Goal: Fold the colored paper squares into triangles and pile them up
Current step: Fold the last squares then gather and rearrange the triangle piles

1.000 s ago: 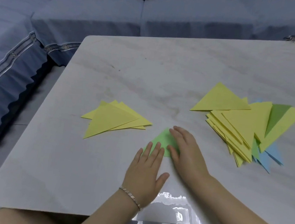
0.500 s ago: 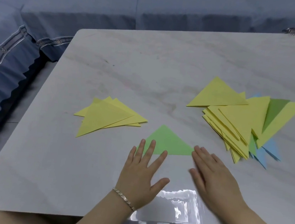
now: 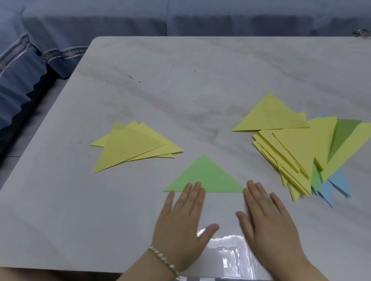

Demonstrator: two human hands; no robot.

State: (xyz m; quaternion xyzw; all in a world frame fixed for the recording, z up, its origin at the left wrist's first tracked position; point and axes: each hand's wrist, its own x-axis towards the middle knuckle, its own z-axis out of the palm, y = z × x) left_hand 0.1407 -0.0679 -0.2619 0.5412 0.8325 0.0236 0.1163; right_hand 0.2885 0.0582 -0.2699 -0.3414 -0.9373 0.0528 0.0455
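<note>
Green triangle, near edge of desk: our left hand and right hand spread flat. We should sharpen its crease, then align corners on yellow pile.

Green triangle flat on table; left hand fingertips on its near edge, right hand flat beside.

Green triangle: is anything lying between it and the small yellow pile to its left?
Nothing visible does: only bare table separates the green triangle from the yellow pile. The left hand touches its near edge.
</note>
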